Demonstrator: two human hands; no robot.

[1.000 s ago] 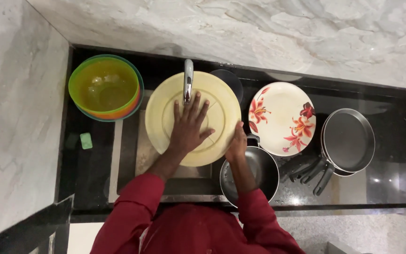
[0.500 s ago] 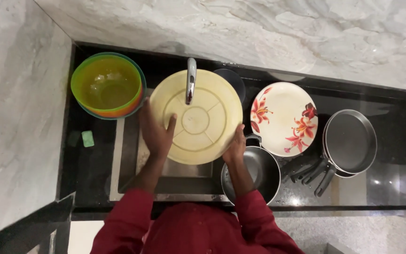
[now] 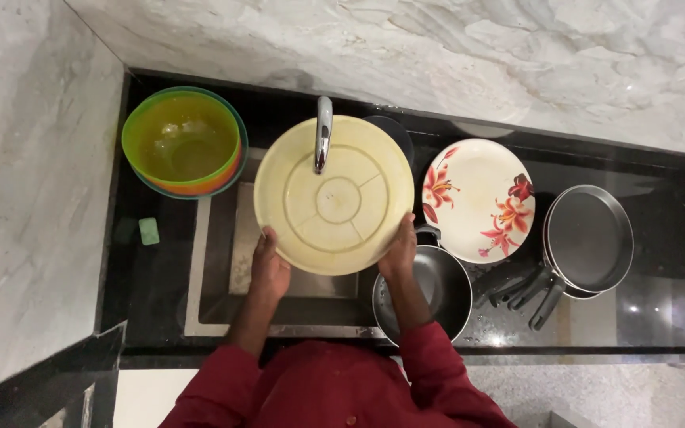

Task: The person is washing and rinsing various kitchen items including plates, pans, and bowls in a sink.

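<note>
Round cream plate (image 3: 334, 198) held underside-up over a steel sink (image 3: 223, 269), gripped at its near rim by both hands.

Left hand (image 3: 268, 265) clasping the near-left edge, right hand (image 3: 400, 252) the near-right edge; moulded concentric rings and radial ribs on the matt plastic base; chrome tap (image 3: 323, 133) curving over the far part of the plate; stacked translucent green and orange bowls (image 3: 184, 143) far left; small green sponge (image 3: 149, 231) on glossy black counter (image 3: 675, 269); dark round pot (image 3: 430, 289) just right of the sink; glossy flowered plate (image 3: 481, 198) beyond it; nested dark frying pans (image 3: 584, 242) far right.
</note>
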